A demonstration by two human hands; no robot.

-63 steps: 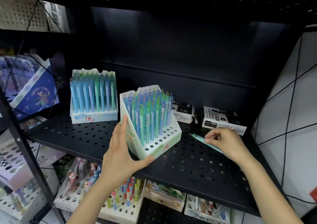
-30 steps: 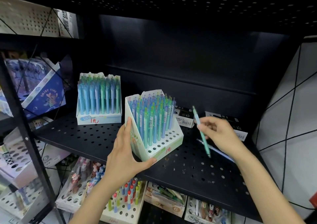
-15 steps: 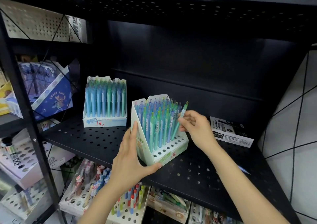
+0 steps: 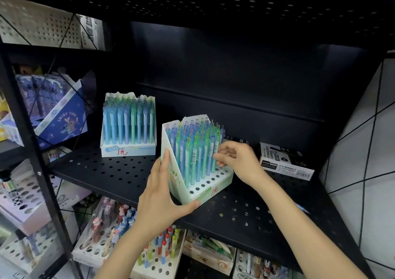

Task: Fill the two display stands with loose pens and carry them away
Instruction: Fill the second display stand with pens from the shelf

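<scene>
On a black perforated shelf [image 4: 119, 171], the near pen stand [image 4: 205, 184] sits front-centre. Left hand [image 4: 164, 195] grasps its corner; right hand [image 4: 237, 161], right of it, pinches an upright pen [image 4: 215, 154].

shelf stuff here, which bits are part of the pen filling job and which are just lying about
Part of the job:
- near display stand, held by left hand
- far display stand
- right hand at the pens

Just lying about:
- permanent marker box
- blue cartoon box
- lower-shelf stands
</scene>
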